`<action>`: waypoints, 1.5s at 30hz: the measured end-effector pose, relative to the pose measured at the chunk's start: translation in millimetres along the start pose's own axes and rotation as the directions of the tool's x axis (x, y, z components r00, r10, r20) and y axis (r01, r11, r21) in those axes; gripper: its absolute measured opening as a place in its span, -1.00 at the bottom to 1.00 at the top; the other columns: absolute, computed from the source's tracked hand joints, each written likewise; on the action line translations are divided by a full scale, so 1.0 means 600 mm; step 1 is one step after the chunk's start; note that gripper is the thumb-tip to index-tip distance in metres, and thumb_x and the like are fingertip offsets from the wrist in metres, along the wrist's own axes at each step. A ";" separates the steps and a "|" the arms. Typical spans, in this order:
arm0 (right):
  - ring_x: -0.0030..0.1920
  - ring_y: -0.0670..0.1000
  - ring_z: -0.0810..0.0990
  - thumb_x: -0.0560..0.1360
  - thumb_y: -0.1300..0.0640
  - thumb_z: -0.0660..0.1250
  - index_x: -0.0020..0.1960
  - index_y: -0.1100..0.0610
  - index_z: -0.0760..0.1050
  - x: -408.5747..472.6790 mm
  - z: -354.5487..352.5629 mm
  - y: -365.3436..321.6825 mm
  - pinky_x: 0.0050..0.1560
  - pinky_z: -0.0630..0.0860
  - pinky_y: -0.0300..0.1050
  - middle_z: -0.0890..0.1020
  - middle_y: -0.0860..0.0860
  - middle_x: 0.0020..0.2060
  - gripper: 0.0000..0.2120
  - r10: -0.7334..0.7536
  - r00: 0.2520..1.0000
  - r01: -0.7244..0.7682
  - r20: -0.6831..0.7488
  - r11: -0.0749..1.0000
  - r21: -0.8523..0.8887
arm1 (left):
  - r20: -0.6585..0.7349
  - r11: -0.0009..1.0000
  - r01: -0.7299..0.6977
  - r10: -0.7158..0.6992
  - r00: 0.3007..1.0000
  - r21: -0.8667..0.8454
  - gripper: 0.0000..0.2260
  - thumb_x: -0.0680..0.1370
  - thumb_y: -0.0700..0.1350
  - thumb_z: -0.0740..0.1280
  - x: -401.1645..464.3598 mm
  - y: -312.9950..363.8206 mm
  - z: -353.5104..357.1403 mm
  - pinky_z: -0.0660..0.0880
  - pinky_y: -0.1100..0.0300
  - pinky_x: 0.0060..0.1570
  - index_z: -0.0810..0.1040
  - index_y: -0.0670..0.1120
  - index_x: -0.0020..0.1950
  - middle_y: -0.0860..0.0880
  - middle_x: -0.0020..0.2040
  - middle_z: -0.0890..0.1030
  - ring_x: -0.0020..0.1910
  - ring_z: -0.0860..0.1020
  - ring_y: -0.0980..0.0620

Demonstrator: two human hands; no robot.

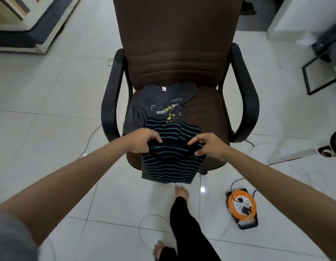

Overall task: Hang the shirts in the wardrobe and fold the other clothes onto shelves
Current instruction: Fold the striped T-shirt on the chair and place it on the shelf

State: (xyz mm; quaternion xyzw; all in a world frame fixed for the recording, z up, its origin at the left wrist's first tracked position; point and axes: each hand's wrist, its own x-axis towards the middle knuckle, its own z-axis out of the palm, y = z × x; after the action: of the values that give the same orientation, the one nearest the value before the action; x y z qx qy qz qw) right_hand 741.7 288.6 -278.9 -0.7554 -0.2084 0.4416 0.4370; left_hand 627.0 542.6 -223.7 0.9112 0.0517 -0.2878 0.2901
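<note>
Over the chair seat's front edge, I am pinching the striped top with both hands, left fingers and right fingers clamped on its upper fold. Keeping that edge level and taut should be giving a square fold. Behind it is lying the grey tee.

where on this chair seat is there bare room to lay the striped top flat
Bare seat shows on the right side of the chair, between the grey Indonesia t-shirt and the right armrest. The left and middle are crowded: the t-shirt covers them, and the striped top, held by the left hand and right hand, overhangs the front edge.
</note>
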 end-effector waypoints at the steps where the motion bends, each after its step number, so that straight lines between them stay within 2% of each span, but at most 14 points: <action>1: 0.17 0.04 0.58 0.32 0.52 0.42 -0.06 0.03 0.62 0.029 -0.011 0.008 0.21 0.52 0.02 0.62 0.07 0.11 -0.58 0.009 1.000 -0.009 0.001 1.000 -0.011 | -0.002 1.000 0.009 -0.009 1.000 0.002 -0.52 0.39 -0.42 0.34 0.032 -0.011 -0.010 0.40 0.23 0.22 0.54 -0.01 0.22 0.00 0.26 0.50 0.25 0.46 0.02; 3: 0.19 0.05 0.56 0.35 0.53 0.39 -0.04 0.06 0.61 0.086 -0.034 0.022 0.20 0.52 -0.02 0.61 0.04 0.09 -0.60 0.019 1.000 -0.019 -0.018 0.999 -0.025 | -0.024 0.999 0.032 -0.033 0.999 -0.025 -0.54 0.38 -0.45 0.31 0.095 -0.037 -0.028 0.41 0.22 0.19 0.56 -0.02 0.17 -0.02 0.24 0.53 0.22 0.47 0.02; 7: 0.06 0.05 0.60 0.43 0.43 0.39 0.04 0.14 0.60 0.183 -0.076 0.054 -0.09 0.64 -0.09 0.60 0.02 0.03 -0.73 0.036 0.995 -0.041 -0.090 0.997 -0.059 | -0.127 0.991 0.113 -0.121 0.984 -0.069 -0.69 0.40 -0.37 0.41 0.207 -0.093 -0.052 0.39 0.25 0.04 0.59 -0.10 0.09 -0.02 0.07 0.55 0.08 0.50 0.04; 11: 0.03 0.06 0.58 0.40 0.33 0.46 0.01 0.06 0.59 0.261 -0.095 0.104 0.07 0.58 0.09 0.59 0.00 -0.04 -0.75 0.057 0.989 -0.074 -0.136 0.989 -0.126 | -0.229 0.965 0.186 -0.226 0.947 -0.186 -0.74 0.37 -0.35 0.46 0.280 -0.142 -0.040 0.45 0.21 -0.08 0.58 -0.17 0.02 -0.06 -0.09 0.56 -0.19 0.49 0.04; 14: 0.03 0.07 0.57 0.39 0.29 0.49 0.07 0.11 0.56 0.295 -0.090 0.133 0.13 0.53 0.05 0.57 -0.03 -0.07 -0.71 0.084 0.976 -0.105 -0.200 0.989 -0.101 | -0.249 0.925 0.208 -0.294 0.923 -0.317 -0.75 0.36 -0.33 0.48 0.315 -0.182 -0.010 0.53 -0.02 0.04 0.56 -0.10 -0.04 -0.12 -0.12 0.59 -0.13 0.58 -0.13; 18: 0.06 0.03 0.53 0.40 0.22 0.49 0.17 0.13 0.50 0.310 -0.071 0.169 0.09 0.50 -0.08 0.52 -0.07 -0.09 -0.63 0.210 0.943 -0.206 -0.258 0.978 0.043 | -0.085 0.693 0.315 -0.477 0.875 -0.648 -0.63 0.43 -0.31 0.44 0.336 -0.203 0.033 0.53 0.03 0.08 0.49 -0.17 0.22 -0.15 -0.05 0.57 -0.05 0.56 -0.07; 20: 0.12 0.07 0.55 0.41 0.24 0.48 0.20 0.13 0.47 0.308 -0.058 0.188 0.16 0.52 0.02 0.53 -0.02 -0.03 -0.61 0.283 0.926 -0.252 -0.250 0.956 0.150 | 0.026 0.561 0.331 -0.482 0.876 -0.759 -0.57 0.47 -0.36 0.38 0.335 -0.204 0.050 0.57 0.07 -0.01 0.41 -0.15 0.31 -0.08 -0.09 0.58 -0.09 0.57 -0.01; 22: 0.09 0.10 0.57 0.41 0.31 0.46 0.23 0.16 0.45 0.305 -0.047 0.199 0.15 0.55 0.14 0.54 0.01 -0.04 -0.58 0.341 0.909 -0.277 -0.242 0.924 0.262 | 0.032 0.521 0.295 -0.455 0.890 -0.801 -0.52 0.47 -0.41 0.35 0.333 -0.210 0.058 0.61 0.12 -0.10 0.39 -0.13 0.34 -0.07 -0.12 0.60 -0.11 0.59 0.02; 28: -0.09 0.18 0.61 0.30 0.36 0.54 0.08 0.14 0.49 0.309 -0.050 0.202 0.03 0.58 0.19 0.55 0.04 -0.25 -0.58 0.289 0.892 -0.212 -0.347 0.947 0.242 | -0.128 0.681 0.198 -0.397 0.909 -0.705 -0.48 0.37 -0.41 0.45 0.336 -0.231 0.046 0.61 0.12 -0.08 0.46 -0.17 0.30 -0.14 -0.19 0.56 -0.17 0.58 -0.03; 31: -0.24 0.05 0.58 0.24 0.23 0.60 0.02 0.11 0.47 0.311 -0.047 0.208 -0.06 0.60 0.07 0.54 -0.01 -0.31 -0.56 0.247 0.854 -0.189 -0.459 0.967 0.169 | -0.266 0.770 0.166 -0.403 0.876 -0.617 -0.48 0.33 -0.33 0.52 0.333 -0.245 0.044 0.53 0.34 -0.17 0.49 -0.17 0.25 -0.10 -0.25 0.54 -0.27 0.54 0.04; 35: -0.20 -0.04 0.56 0.31 0.03 0.57 0.13 0.11 0.43 0.291 -0.022 0.213 -0.08 0.53 -0.13 0.53 -0.06 -0.24 -0.50 0.287 0.801 -0.235 -0.525 0.958 0.165 | -0.235 0.699 0.251 -0.520 0.821 -0.670 -0.47 0.38 -0.19 0.52 0.314 -0.248 0.079 0.53 0.17 0.00 0.42 -0.14 0.30 -0.06 -0.19 0.57 -0.16 0.57 0.01; 38: -0.13 -0.03 0.58 0.41 -0.03 0.47 0.26 0.12 0.35 0.264 0.012 0.228 -0.02 0.55 -0.08 0.54 -0.03 -0.18 -0.47 0.322 0.790 -0.253 -0.522 0.946 0.201 | -0.210 0.653 0.276 -0.564 0.799 -0.706 -0.44 0.40 -0.12 0.51 0.291 -0.237 0.116 0.53 0.13 0.02 0.36 -0.09 0.32 -0.04 -0.14 0.55 -0.08 0.57 -0.01; 42: -0.04 0.00 0.64 0.43 0.18 0.46 0.28 0.07 0.33 0.241 0.046 0.239 0.08 0.58 0.01 0.62 0.02 -0.13 -0.51 0.316 0.833 -0.187 -0.455 0.933 0.307 | -0.228 0.640 0.210 -0.531 0.816 -0.739 -0.51 0.42 -0.26 0.47 0.267 -0.215 0.144 0.56 0.25 -0.10 0.34 -0.10 0.26 -0.06 -0.17 0.54 -0.17 0.58 0.06; 45: -0.17 0.00 0.62 0.35 0.18 0.54 0.16 0.02 0.39 0.238 0.046 0.233 -0.02 0.58 -0.09 0.59 0.08 -0.27 -0.53 0.304 0.786 -0.189 -0.538 0.947 0.259 | -0.322 0.717 0.194 -0.516 0.794 -0.670 -0.61 0.36 -0.28 0.51 0.261 -0.219 0.137 0.54 0.23 -0.16 0.43 -0.09 0.07 -0.02 -0.28 0.50 -0.29 0.52 0.09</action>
State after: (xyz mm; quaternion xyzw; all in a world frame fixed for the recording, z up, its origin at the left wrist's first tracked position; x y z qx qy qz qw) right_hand 783.2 327.4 -472.5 -0.8277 0.0765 0.2665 0.4879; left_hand 681.9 593.9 -431.3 0.7821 0.3926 -0.0683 0.4792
